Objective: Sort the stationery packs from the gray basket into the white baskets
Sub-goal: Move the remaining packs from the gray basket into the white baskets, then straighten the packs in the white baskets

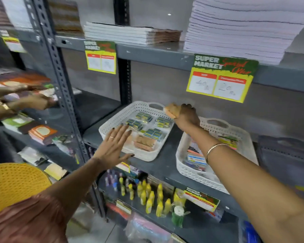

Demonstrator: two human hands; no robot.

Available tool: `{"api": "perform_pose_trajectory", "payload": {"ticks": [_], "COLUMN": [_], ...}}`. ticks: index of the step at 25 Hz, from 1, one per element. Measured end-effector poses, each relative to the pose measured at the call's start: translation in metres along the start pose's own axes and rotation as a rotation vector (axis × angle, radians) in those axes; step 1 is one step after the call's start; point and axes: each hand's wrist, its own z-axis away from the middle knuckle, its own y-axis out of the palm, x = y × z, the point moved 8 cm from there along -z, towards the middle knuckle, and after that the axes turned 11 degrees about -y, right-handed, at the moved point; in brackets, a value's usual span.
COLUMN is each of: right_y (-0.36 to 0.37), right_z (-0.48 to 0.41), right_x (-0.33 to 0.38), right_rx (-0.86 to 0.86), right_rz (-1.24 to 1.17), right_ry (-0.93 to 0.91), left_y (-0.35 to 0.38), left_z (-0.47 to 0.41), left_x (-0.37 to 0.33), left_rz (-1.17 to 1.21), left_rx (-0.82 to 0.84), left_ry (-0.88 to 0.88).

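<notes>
Reading "SUPER MARKET", price sign [221, 78] (handwritten 40, 20).

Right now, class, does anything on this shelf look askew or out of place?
Both white baskets sit crooked: the left basket and the right basket are angled to the shelf edge, front corners overhanging. Nothing looks spilled or damaged.

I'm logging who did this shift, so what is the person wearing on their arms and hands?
The left hand has a thin ring and dark nail polish, with a rust-coloured pleated sleeve at the upper arm. The right hand has a slim gold bangle at the wrist; no sleeve shows.
</notes>
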Motion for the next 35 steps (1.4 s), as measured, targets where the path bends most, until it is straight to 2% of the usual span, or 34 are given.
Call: {"api": "perform_pose_trajectory", "payload": {"ticks": [4,8,11,13,18,21,27,31,33,35], "right_y": [0.044,0.099,0.133,0.147,0.164,0.176,0.179,0.180,0.179,0.166], "right_z": [-0.010,-0.017,-0.014,-0.017,-0.021,-0.025,-0.030,-0.032,-0.032,-0.034], "right_x": [0.079,0.152,0.182,0.186,0.191,0.197,0.205,0.205,0.201,0.188], "right_rx": [0.057,0.221,0.339,0.355,0.430,0.480,0.459,0.473,0.528,0.552], "right_rz": [-0.061,-0.056,-0.002,0.026,0.019,0.076,0.110,0.123,0.067,-0.073], "right_ry": [-0.049,-0.183,-0.234,-0.224,-0.240,-0.284,-0.326,-0.355,-0.357,-0.283], "left_y": [0.019,0.064,0.085,0.095,0.111,0.114,0.111,0.113,0.109,0.093], "left_z": [-0.005,0.000,-0.007,-0.014,-0.022,-0.025,-0.025,-0.024,-0.022,-0.023], "left_x": [0.117,0.169,0.169,0.162,0.158,0.161,0.159,0.159,0.159,0.166], "left_rz": [0.097,0.054,0.011,0.046,0.052,0.075,0.108,0.094,0.189,0.471], "left_rx": [0.139,0.320,0.341,0.360,0.373,0.327,0.255,0.271,0.276,0.232], "left_ry": [-0.204,-0.179,-0.060,-0.017,-0.014,-0.006,-0.008,0.000,0.020,-0.044]}}
